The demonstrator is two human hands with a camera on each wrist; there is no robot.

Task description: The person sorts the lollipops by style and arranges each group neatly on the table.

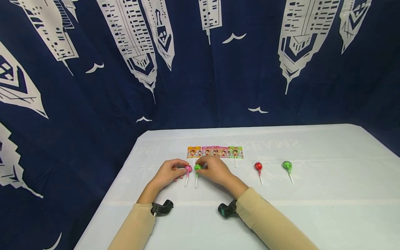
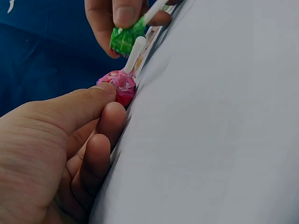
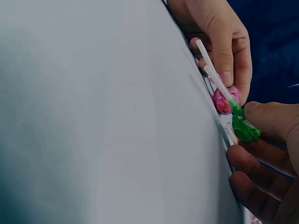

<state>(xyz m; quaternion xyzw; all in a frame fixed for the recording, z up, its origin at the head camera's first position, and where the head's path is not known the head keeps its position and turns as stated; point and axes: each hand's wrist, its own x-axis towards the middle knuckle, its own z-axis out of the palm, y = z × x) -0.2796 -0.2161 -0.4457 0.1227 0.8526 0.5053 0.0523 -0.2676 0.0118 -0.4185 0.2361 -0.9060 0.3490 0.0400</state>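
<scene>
My left hand (image 1: 168, 171) pinches the pink lollipop (image 1: 188, 168) by its head; my right hand (image 1: 216, 170) pinches the green lollipop (image 1: 198, 167) just beside it, near the row of packets (image 1: 207, 150). Caution: a slack pinch could let either round head roll; the narrow gap could cause knocking.

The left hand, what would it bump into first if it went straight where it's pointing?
Probably the green lollipop in the right hand, just past the pink lollipop the left hand holds, though depth is unclear.
</scene>
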